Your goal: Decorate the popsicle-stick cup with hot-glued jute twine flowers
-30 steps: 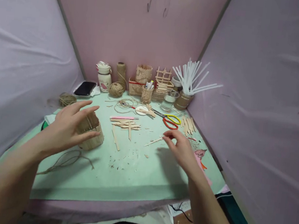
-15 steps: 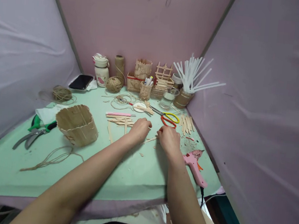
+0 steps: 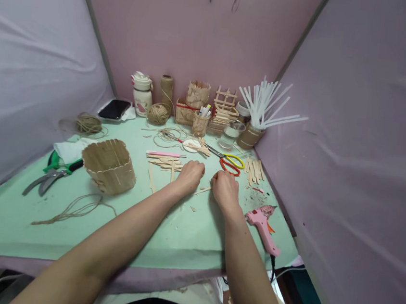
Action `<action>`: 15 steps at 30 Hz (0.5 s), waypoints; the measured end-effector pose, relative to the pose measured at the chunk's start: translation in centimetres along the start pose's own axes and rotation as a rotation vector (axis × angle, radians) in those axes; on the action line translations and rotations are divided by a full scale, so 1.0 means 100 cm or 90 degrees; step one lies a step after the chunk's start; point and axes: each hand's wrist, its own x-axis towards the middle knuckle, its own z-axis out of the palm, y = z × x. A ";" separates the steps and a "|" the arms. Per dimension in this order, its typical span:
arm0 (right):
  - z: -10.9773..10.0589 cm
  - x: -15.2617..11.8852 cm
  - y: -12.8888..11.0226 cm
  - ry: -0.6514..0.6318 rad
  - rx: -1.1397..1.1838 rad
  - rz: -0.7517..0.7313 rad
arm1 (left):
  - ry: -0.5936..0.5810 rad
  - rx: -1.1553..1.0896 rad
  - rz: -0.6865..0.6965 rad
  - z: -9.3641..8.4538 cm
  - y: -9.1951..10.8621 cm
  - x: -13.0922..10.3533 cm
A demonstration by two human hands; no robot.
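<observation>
My left hand [image 3: 191,176] is closed over the middle of the green table, its fingertips pressed together; what it grips is hidden. Close beside it on the right, my right hand [image 3: 224,187] is also closed, and anything between its fingers is too small to name. A thin wooden strip [image 3: 203,190] lies on the cloth between the two hands. Left of my left hand is a pile of flat wooden sticks [image 3: 163,163] with a pink pen [image 3: 164,154] behind it. Scissors [image 3: 228,160] with yellow and red handles lie just beyond my right hand.
A stick-sided basket [image 3: 110,167], green-handled pruners [image 3: 51,177] and loose twine [image 3: 73,210] are at left. At right lie a pink glue gun [image 3: 264,226] and more sticks [image 3: 254,171]. Along the back stand a bottle [image 3: 141,96], a water cup [image 3: 230,134] and white glue sticks [image 3: 262,100].
My right hand has moved slightly left, closer to my left hand. The whole view has shifted a little. Both hands remain closed.
</observation>
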 end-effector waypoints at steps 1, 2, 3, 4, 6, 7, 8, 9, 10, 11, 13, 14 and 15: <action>0.001 0.000 0.001 0.018 0.042 -0.003 | 0.012 -0.006 -0.001 -0.002 0.000 0.000; 0.002 0.000 0.002 0.037 0.100 -0.010 | 0.027 -0.020 -0.004 -0.004 0.001 0.001; 0.003 0.000 0.002 0.056 0.173 -0.021 | 0.044 -0.055 -0.013 -0.007 0.002 0.000; 0.003 0.000 0.002 0.073 0.251 -0.036 | 0.057 -0.118 -0.027 -0.011 0.003 -0.001; 0.002 -0.001 0.000 0.095 0.402 -0.071 | 0.052 -0.333 -0.072 -0.022 0.005 -0.008; 0.000 -0.003 -0.002 0.097 0.467 -0.089 | 0.026 -0.471 -0.098 -0.027 0.005 -0.014; -0.002 -0.005 -0.004 0.091 0.523 -0.104 | -0.011 -0.604 -0.127 -0.033 0.005 -0.021; -0.004 -0.007 -0.007 0.076 0.571 -0.115 | -0.054 -0.715 -0.155 -0.039 0.003 -0.029; -0.005 -0.010 -0.010 0.055 0.615 -0.121 | -0.089 -0.800 -0.182 -0.044 0.002 -0.038; -0.007 -0.013 -0.013 0.031 0.654 -0.120 | -0.106 -0.863 -0.213 -0.048 -0.001 -0.048; -0.008 -0.019 -0.019 -0.019 0.711 -0.109 | -0.117 -0.938 -0.267 -0.055 -0.006 -0.064; -0.008 -0.022 -0.022 -0.041 0.729 -0.105 | -0.109 -0.959 -0.291 -0.057 -0.008 -0.071; -0.007 -0.025 -0.024 -0.058 0.740 -0.106 | -0.097 -0.973 -0.309 -0.058 -0.011 -0.077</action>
